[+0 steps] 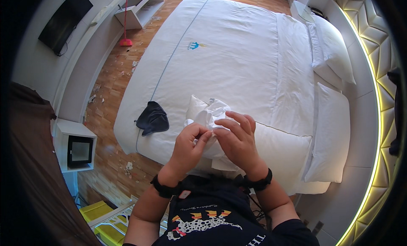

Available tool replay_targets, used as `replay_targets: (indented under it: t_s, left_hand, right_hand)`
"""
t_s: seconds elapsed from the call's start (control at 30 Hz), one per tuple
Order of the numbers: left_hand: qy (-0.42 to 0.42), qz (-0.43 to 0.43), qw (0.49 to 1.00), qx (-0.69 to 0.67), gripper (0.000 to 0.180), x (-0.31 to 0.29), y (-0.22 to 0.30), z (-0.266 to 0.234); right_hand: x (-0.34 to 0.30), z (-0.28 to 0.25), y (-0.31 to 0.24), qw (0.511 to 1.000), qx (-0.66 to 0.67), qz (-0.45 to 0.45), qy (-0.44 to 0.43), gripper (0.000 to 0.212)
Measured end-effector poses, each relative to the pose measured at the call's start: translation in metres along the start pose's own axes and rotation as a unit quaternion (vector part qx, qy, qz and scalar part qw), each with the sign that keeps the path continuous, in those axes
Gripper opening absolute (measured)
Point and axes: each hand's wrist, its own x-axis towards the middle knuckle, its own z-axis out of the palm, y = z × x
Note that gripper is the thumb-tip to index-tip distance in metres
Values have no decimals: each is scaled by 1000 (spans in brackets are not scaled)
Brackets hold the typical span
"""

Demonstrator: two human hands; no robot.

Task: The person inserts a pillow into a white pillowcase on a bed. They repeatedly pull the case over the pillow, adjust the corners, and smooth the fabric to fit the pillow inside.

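On the bed (237,55), a dark cloth (153,119) lies at left. Next, the left hand (188,145) pinches a bunched white cloth (205,117), held at the near side; the right hand (239,143) pinches it too (some fingers lifted). This looks like fingertip work on its edge, calling next for a light, steady grip. A pillow (333,131) lies at right.

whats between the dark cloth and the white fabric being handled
In the head view, only bare white bedding separates the dark cloth from the white fabric.
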Motion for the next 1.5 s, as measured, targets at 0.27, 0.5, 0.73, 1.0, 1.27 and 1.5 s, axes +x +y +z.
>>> replay_targets:
  t_s: [0.27,0.5,0.73,1.0,1.27,1.5]
  left_hand:
    - [121,129,978,113,14,0,-2,9]
    - [126,150,962,192,13,6,-11,-27]
    - [121,180,965,149,21,9,2,-4]
    - [151,228,936,223,24,7,-13,-15]
    - [127,283,920,239,28,8,-7,-9]
    - [116,271,933,208,28,7,-5,-6]
  right_hand:
    - [-8,3,8,962,192,183,70,18]
    - [-14,0,16,939,229,247,75,14]
    - [-16,9,4,915,339,212,47,15]
    - [-4,-10,-3,961,242,137,9,14]
    - [5,-22,-8,990,98,98,16,17]
    - [11,-24,-23,998,-28,59,-15,24]
